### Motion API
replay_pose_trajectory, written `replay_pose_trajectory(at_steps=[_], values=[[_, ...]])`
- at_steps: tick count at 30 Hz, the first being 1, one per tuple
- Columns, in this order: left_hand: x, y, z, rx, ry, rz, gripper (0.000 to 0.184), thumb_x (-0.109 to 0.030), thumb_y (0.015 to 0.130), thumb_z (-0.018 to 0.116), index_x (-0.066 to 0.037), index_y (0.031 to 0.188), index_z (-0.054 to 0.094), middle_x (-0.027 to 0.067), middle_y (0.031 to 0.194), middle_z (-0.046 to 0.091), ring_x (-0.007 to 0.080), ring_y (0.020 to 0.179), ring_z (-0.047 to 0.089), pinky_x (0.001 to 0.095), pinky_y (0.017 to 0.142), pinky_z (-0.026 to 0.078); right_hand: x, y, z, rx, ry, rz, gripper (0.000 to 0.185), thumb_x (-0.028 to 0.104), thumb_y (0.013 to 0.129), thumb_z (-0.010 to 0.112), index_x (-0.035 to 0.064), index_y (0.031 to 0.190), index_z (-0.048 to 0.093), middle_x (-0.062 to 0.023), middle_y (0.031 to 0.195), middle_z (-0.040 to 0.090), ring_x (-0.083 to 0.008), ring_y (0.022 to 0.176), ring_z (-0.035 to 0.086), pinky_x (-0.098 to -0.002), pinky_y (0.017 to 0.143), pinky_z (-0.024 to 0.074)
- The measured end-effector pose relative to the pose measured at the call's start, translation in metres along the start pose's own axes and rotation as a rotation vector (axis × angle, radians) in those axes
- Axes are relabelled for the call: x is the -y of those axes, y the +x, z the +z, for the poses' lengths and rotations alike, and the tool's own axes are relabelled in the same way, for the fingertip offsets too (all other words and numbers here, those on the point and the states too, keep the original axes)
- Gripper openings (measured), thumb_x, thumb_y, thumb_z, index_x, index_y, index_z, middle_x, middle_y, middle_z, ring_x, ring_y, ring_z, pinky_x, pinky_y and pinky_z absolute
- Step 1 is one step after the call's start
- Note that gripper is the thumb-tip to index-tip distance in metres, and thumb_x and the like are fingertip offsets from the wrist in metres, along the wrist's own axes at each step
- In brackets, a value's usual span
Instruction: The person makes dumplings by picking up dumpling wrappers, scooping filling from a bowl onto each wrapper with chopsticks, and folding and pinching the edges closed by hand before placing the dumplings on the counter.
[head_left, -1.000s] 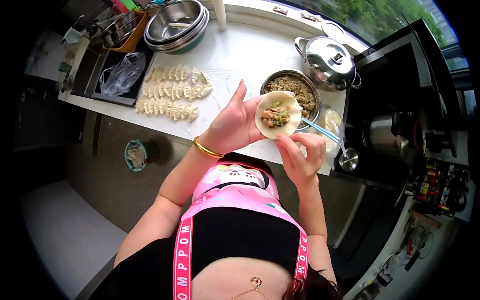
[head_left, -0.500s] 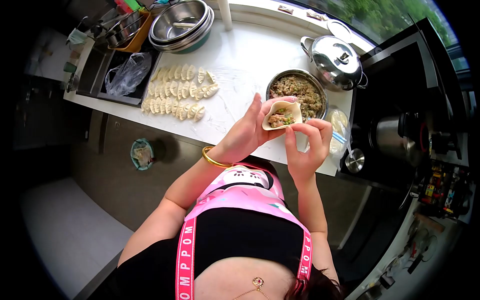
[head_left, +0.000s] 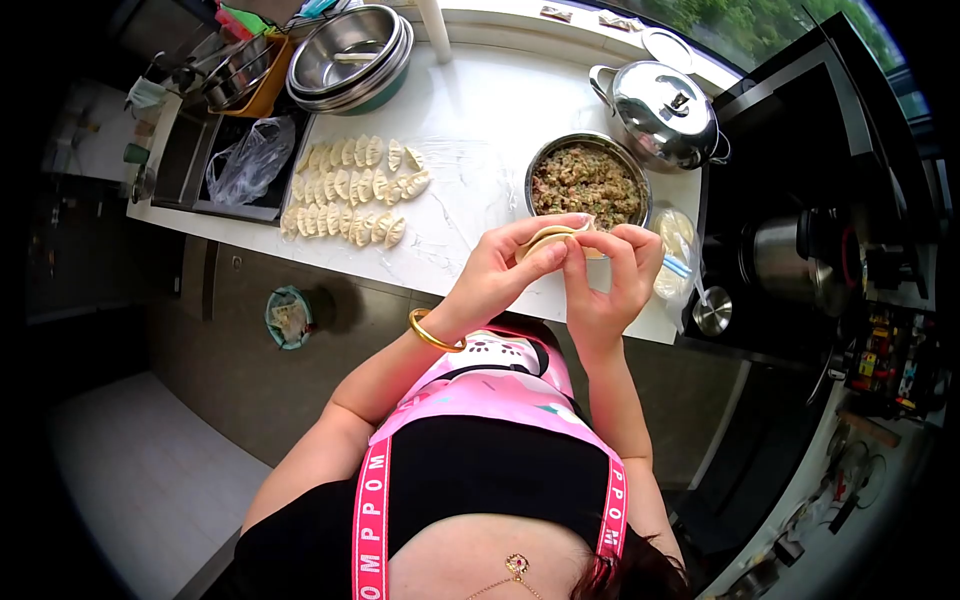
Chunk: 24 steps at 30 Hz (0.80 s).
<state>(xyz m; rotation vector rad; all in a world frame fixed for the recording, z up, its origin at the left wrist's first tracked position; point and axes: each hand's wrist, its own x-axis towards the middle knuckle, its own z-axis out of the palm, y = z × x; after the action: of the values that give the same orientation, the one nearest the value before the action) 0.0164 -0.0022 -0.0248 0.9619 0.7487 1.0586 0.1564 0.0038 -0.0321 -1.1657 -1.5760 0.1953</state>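
Observation:
A half-folded dumpling (head_left: 545, 241) is held between both hands, just in front of the bowl of filling. My left hand (head_left: 503, 268) cradles it, with the thumb pressing its near side. My right hand (head_left: 606, 280) pinches its right edge between thumb and forefinger. The meat inside is now hidden by the folded wrapper. Behind the hands stands a steel bowl of minced filling (head_left: 588, 182). Rows of pleated dumplings (head_left: 350, 188) lie on the white counter to the left.
A lidded steel pot (head_left: 664, 115) stands at the back right, near the black stove (head_left: 780, 170). Bagged wrappers (head_left: 675, 240) lie right of the filling bowl. Stacked metal bowls (head_left: 345, 60) stand at the back left, beside the sink with a plastic bag (head_left: 250, 160).
The open wrapper with filling has been folded over into a half-moon. My left thumb has come down onto it, and my right fingers have moved slightly left, closer to my left hand.

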Motion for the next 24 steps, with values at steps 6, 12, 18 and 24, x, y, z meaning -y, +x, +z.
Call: replay_pose_trajectory(at_steps=[6, 12, 18, 24], values=[[0.005, -0.001, 0.004, -0.071, -0.074, 0.041, 0.036, -0.019, 0.099, 0.053, 0.004, 0.126, 0.057, 0.0153, 0.128, 0.059, 0.0186, 0.112, 0.06, 0.0346, 0.096, 0.051, 0.0, 0.0, 0.003, 0.001, 0.003, -0.036, 0.019, 0.014, 0.075, 0.077, 0.0101, 0.089, 0.066, -0.0065, 0.09, 0.054, -0.0237, 0.085, 0.05, -0.0358, 0.075, 0.0377], [-0.001, -0.002, 0.004, -0.118, -0.197, 0.037, 0.032, -0.017, 0.099, 0.051, 0.005, 0.12, 0.06, 0.0196, 0.128, 0.058, 0.0224, 0.113, 0.06, 0.0361, 0.096, 0.051, -0.002, -0.001, 0.0, -0.008, 0.293, 0.185, 0.046, 0.02, 0.079, 0.077, 0.0014, 0.115, 0.055, -0.0104, 0.104, 0.057, -0.0239, 0.098, 0.054, -0.035, 0.088, 0.0437], [-0.001, -0.002, 0.001, -0.083, -0.066, 0.077, 0.028, -0.016, 0.098, 0.052, 0.003, 0.115, 0.064, 0.0153, 0.122, 0.061, 0.0198, 0.112, 0.058, 0.0346, 0.098, 0.046, 0.011, -0.002, -0.002, 0.236, 0.887, 0.611, 0.041, 0.012, 0.087, 0.071, -0.0008, 0.121, 0.052, -0.0099, 0.115, 0.057, -0.0173, 0.11, 0.056, -0.0305, 0.095, 0.0459], [-0.003, -0.003, -0.001, -0.158, 0.252, 0.273, 0.023, -0.013, 0.096, 0.056, -0.001, 0.113, 0.067, 0.007, 0.11, 0.054, 0.0151, 0.106, 0.055, 0.0289, 0.092, 0.045, 0.011, -0.006, -0.001, 0.188, 0.904, 0.575, 0.033, -0.004, 0.085, 0.067, -0.0024, 0.115, 0.054, -0.0103, 0.114, 0.058, -0.016, 0.106, 0.058, -0.0279, 0.093, 0.0468]])
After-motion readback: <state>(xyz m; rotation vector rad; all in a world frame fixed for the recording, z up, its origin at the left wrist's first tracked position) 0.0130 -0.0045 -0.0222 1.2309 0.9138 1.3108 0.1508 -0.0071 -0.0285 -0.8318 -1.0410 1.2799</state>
